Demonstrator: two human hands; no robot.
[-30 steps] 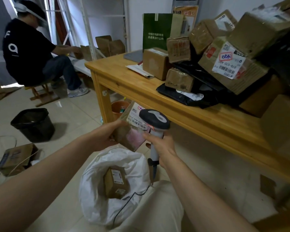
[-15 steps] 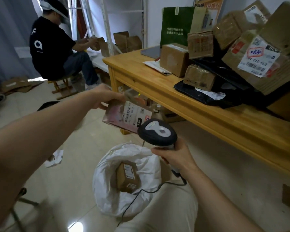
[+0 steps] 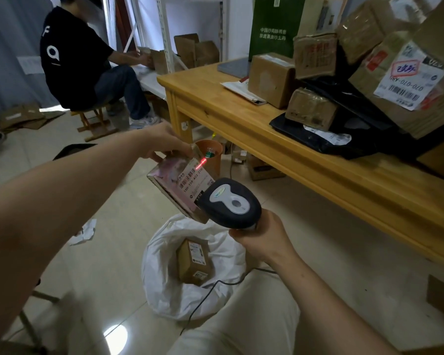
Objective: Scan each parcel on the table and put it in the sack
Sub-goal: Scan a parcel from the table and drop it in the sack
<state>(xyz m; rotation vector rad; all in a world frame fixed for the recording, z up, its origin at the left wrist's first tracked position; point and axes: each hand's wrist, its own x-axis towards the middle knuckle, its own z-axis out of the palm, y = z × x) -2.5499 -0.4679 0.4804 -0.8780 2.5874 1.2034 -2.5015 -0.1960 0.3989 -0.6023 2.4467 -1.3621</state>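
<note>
- The left hand (image 3: 164, 142), just left of the frame's middle, is gripping a flat pinkish parcel (image 3: 171, 179) by its upper end, with fingers and thumb curled round the edge.
- The parcel is hanging tilted in the air above the sack, with its white shipping label (image 3: 194, 181) facing up toward the camera.
- The right hand (image 3: 263, 235), below and right of centre, is wrapping its fingers tightly round the handle of a dark barcode scanner (image 3: 228, 201).
- The scanner's head is pointing at the label and covering the parcel's lower right corner.
- A red scan line (image 3: 201, 163) is glowing across the label's upper end.
- A white sack (image 3: 159, 285) is standing open on the floor in the lower middle of the frame, directly beneath the parcel and the scanner.
- A brown cardboard box (image 3: 194, 262) is lying inside the sack.
- The scanner's black cable (image 3: 210, 294) is trailing across the sack's near rim.
- A wooden table (image 3: 241, 119) is running along the right side, carrying a heap of taped parcels (image 3: 310, 108) and a black bag (image 3: 344, 142) in the upper right.
- An orange bucket (image 3: 212, 156) is sitting under the table, just behind the held parcel.
- Another person (image 3: 80, 60) is sitting on a stool in the upper left, handling boxes.
</note>
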